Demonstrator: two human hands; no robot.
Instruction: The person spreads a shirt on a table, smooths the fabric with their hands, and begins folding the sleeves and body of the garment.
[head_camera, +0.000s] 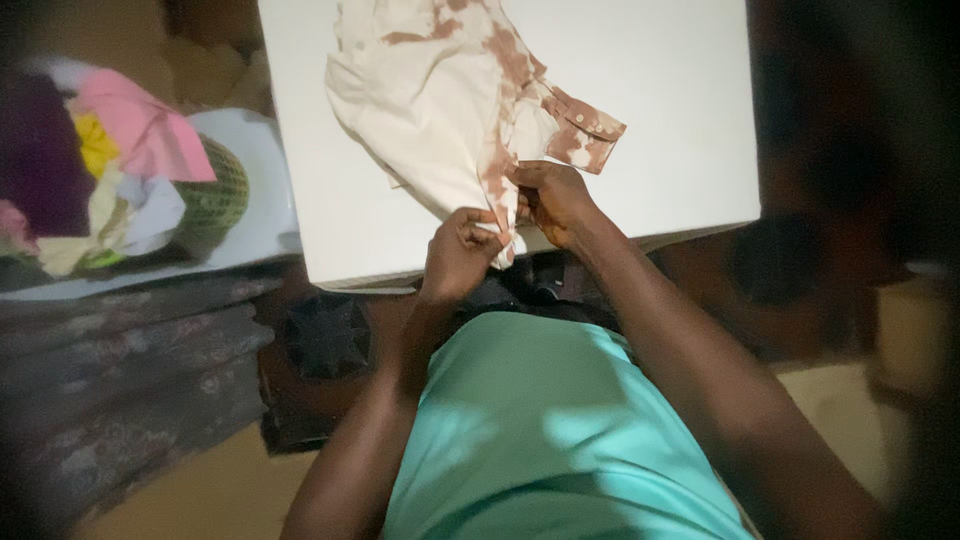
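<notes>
A cream shirt with reddish-brown blotches (440, 110) lies spread on a white table (680, 120). Its cuffed sleeve (585, 135) points to the right. My left hand (458, 252) pinches the shirt's near edge at the table's front rim. My right hand (552, 198) grips the same edge just beside it, fingers closed on the blotched strip of cloth. Both forearms reach up from my turquoise top (540, 430).
A pile of mixed clothes, pink, yellow, white and purple (100, 170), sits in a white tub (255, 200) at the left with a green mesh item (215, 190). Dark patterned fabric (120, 370) lies below it. A dark round object (328, 335) rests under the table edge.
</notes>
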